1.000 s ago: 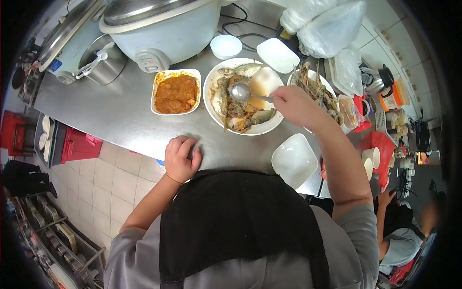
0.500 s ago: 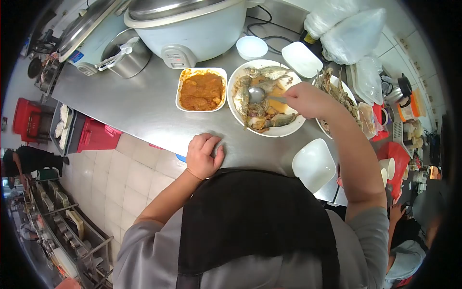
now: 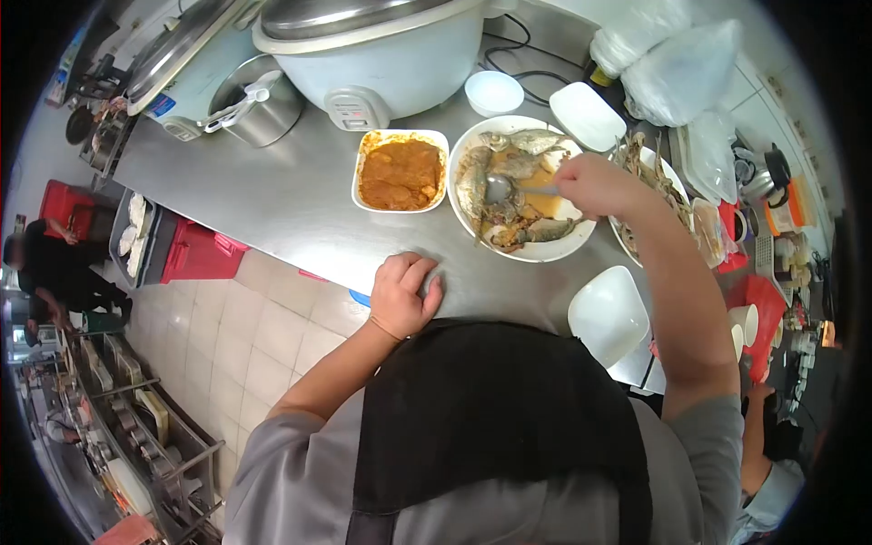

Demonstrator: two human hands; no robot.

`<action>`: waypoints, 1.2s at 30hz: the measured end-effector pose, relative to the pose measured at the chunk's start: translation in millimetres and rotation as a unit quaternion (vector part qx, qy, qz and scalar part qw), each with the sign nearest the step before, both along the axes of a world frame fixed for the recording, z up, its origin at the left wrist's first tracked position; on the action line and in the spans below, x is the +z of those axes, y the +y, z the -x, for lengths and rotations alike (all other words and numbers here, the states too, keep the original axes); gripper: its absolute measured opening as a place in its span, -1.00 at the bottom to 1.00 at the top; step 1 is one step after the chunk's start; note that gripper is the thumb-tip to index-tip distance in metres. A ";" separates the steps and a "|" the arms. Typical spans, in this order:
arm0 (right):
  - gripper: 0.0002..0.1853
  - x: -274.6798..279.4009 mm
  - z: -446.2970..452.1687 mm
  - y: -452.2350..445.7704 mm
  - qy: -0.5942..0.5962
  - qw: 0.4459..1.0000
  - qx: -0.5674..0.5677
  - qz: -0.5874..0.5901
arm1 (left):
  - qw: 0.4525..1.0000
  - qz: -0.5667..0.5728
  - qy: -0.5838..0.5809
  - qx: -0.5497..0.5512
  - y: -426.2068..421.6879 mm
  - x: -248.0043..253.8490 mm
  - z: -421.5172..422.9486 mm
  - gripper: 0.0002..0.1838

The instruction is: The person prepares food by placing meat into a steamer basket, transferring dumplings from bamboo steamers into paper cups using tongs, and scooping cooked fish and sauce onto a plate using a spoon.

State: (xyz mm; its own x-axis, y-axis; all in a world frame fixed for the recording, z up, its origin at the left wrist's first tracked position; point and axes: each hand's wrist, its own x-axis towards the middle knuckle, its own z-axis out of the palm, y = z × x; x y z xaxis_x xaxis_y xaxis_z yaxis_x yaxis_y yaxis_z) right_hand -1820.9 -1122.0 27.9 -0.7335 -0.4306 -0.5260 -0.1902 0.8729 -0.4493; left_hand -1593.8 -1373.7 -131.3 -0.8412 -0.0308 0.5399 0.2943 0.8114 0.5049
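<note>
My right hand (image 3: 607, 188) is closed around the handle of a metal spoon (image 3: 499, 189). The spoon's bowl dips into brown sauce in a large round white dish (image 3: 464, 218), among several whole cooked fish (image 3: 545, 231). At the counter's front edge rests my left hand (image 3: 406, 295), fingers curled in, with nothing seen in it. Left of the fish stands a square white bowl of thick orange-brown curry (image 3: 401, 173). A white bowl (image 3: 609, 316) with no food in it sits near my right forearm.
Large rice cookers (image 3: 372, 64) and a steel pot (image 3: 265, 113) line the back left. A second dish of fish (image 3: 649, 177) lies partly behind my right arm. A small bowl (image 3: 494, 92) and a white rectangular dish (image 3: 588, 116) stand behind. Other people (image 3: 68, 268) are at the sides.
The whole view has shifted slightly, moving the counter to the right in the picture. The spoon's bowl now sits lower in the sauce and is less visible. My left hand keeps its place.
</note>
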 end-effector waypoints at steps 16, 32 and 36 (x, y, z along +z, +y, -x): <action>-0.73 -31.2 -27.5 -4.6 0.098 0.991 0.030 -0.088 | 0.985 -0.027 -0.171 0.025 5.8 81.7 79.4 -0.60; -0.71 -36.2 -20.2 30.8 0.095 0.994 -0.024 0.044 | 0.981 -0.049 -0.184 0.022 -1.5 78.9 61.8 -0.63; -0.69 -46.6 -19.8 42.3 0.140 0.989 0.010 0.037 | 0.977 -0.065 -0.200 0.032 -8.5 68.8 50.8 -0.65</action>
State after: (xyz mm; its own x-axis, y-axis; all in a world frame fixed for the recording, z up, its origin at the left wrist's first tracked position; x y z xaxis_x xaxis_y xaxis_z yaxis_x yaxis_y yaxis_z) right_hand -1801.1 -1079.7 -18.6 -0.8367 -0.4760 -0.2709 -0.3328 0.8347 -0.4387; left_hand -1644.6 -1382.2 -62.6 -0.9781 -0.1376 0.1561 0.0023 0.7431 0.6692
